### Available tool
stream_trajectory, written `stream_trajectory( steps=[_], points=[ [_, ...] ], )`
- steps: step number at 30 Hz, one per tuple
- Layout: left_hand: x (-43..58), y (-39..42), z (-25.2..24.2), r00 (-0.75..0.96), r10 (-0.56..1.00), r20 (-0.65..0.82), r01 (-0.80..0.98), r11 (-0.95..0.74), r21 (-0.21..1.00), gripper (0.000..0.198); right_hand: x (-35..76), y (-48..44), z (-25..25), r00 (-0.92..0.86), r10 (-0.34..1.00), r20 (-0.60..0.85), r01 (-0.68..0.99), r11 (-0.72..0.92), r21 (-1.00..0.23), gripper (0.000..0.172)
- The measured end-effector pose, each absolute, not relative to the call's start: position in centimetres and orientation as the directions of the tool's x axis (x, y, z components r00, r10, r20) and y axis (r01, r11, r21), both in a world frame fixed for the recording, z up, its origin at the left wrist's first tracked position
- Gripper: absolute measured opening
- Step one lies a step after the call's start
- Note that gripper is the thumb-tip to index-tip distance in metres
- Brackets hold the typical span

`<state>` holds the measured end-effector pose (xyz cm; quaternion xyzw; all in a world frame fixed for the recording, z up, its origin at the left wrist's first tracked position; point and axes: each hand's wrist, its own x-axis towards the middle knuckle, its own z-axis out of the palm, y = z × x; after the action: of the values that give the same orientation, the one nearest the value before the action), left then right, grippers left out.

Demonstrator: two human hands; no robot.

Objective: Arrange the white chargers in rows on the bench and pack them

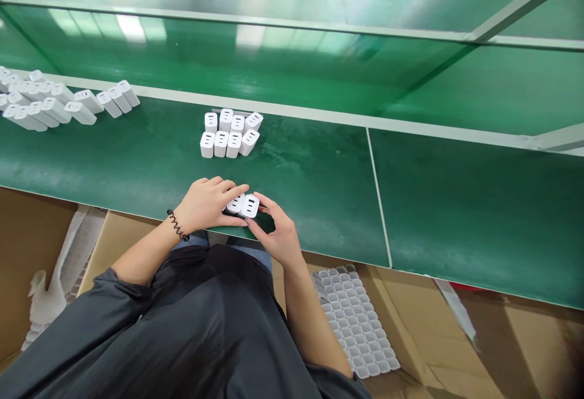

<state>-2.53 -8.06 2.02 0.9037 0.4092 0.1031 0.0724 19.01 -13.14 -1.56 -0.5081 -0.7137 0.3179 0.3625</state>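
White chargers (pixel 250 206) — at least 2 — are sitting between left hand (pixel 205 204) and right hand (pixel 279 238), fingers pinching them from opposite sides, probably keeping them aligned.

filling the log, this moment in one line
left hand: gripping chargers; right hand: likewise; grouped chargers: ahead of hands; charger pile: far left

One view, head-worn: looks forward and down over the torso (pixel 214 326) (large, lower edge) at left hand (pixel 207 203) and right hand (pixel 279 233), close above the bench (pixel 314 180).
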Motion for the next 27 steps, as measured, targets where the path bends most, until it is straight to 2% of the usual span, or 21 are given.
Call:
stream_trajectory(
  steps=[4, 9, 12, 14, 15, 17, 19, 20, 22, 24, 27],
  points=[
    [-2.2, -8.1, 2.1, 0.687, 0.712, 0.146, 0.697, -0.702, 0.145, 0.068, 19.0, -13.2, -1.6, -0.219, 0.958, 0.184, 0.500, 0.272, -0.823, 0.051],
    [-1.8, -7.8, 1.5, 0.695, 0.700, 0.163, 0.694, -0.713, 0.105, 0.061, 19.0, -13.2, -1.8, -0.209, 0.958, 0.196, 0.495, 0.276, -0.824, 0.060],
    [-1.9, -7.5, 1.3, 0.698, 0.693, 0.181, 0.678, -0.721, 0.145, 0.062, 19.0, -13.2, -1.9, -0.205, 0.957, 0.203, 0.466, 0.279, -0.840, 0.062],
    [-2.4, -7.3, 1.6, 0.655, 0.730, 0.195, 0.687, -0.682, 0.250, 0.065, 18.9, -13.3, -1.9, -0.205, 0.950, 0.238, 0.414, 0.304, -0.858, 0.064],
    [-2.6, -7.2, 1.8, 0.601, 0.772, 0.205, 0.694, -0.632, 0.344, 0.068, 18.9, -13.4, -1.8, -0.197, 0.943, 0.267, 0.388, 0.325, -0.862, 0.064],
    [-3.2, -7.2, 2.5, 0.439, 0.876, 0.203, 0.636, -0.462, 0.618, 0.072, 18.6, -13.6, -1.3, -0.164, 0.924, 0.345, 0.365, 0.382, -0.849, 0.062],
    [-3.6, -7.4, 3.0, 0.285, 0.953, 0.102, 0.404, -0.216, 0.889, 0.076, 18.2, -13.8, -0.4, -0.133, 0.881, 0.454, 0.397, 0.467, -0.790, 0.060],
    [-3.6, -7.6, 3.2, 0.251, 0.968, 0.007, 0.249, -0.072, 0.966, 0.077, 18.0, -13.8, 0.2, -0.135, 0.852, 0.506, 0.427, 0.511, -0.746, 0.061],
    [-3.4, -8.1, 3.3, 0.273, 0.939, -0.209, -0.029, 0.226, 0.974, 0.079, 17.2, -13.6, 1.6, -0.182, 0.799, 0.573, 0.491, 0.579, -0.651, 0.066],
    [-3.1, -8.7, 3.1, 0.324, 0.870, -0.371, -0.239, 0.454, 0.858, 0.076, 16.3, -13.0, 3.0, -0.265, 0.770, 0.580, 0.548, 0.616, -0.566, 0.070],
    [-3.1, -9.9, 2.7, 0.314, 0.833, -0.455, -0.475, 0.553, 0.684, 0.063, 14.7, -11.9, 4.8, -0.397, 0.736, 0.548, 0.583, 0.664, -0.469, 0.070]
  ],
)
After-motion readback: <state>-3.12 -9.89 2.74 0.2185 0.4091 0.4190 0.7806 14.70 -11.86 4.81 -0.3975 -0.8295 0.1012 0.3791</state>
